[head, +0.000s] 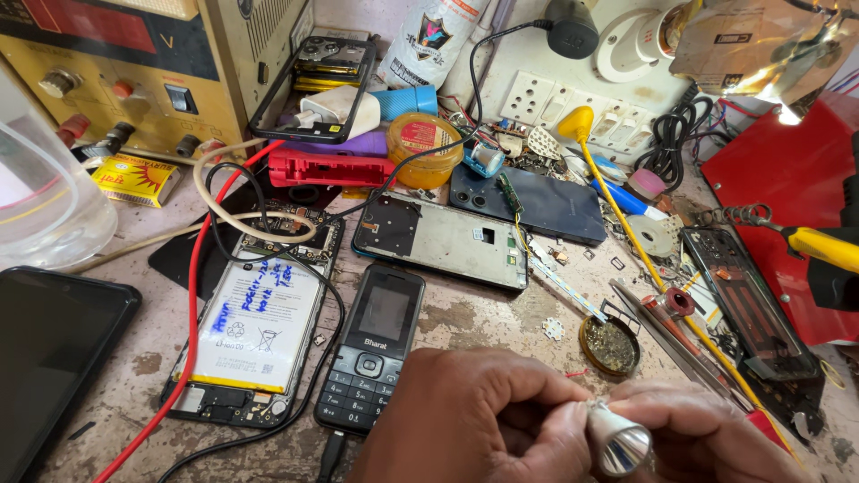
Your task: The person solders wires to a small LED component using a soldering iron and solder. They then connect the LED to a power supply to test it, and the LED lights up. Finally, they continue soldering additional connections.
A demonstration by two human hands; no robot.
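Both my hands meet at the bottom edge of the head view. My left hand (pixel 474 416) and my right hand (pixel 707 429) pinch a small shiny silver cone-shaped reflector (pixel 619 442) between their fingertips, its wide mouth facing down and right. Just left of my left hand lies a black keypad phone (pixel 371 347) with a cable plugged into its bottom. An opened smartphone with a white battery (pixel 255 333) lies further left, with red and black wires across it.
A phone back frame (pixel 440 241), a dark phone back (pixel 537 204), a round tin of small parts (pixel 608 344), tweezers (pixel 667 344), a yellow-handled tool (pixel 626 224), an orange jar (pixel 424 148), a yellow power supply (pixel 125 63), a wall socket strip (pixel 582 107) and a black tablet (pixel 49 353) crowd the bench.
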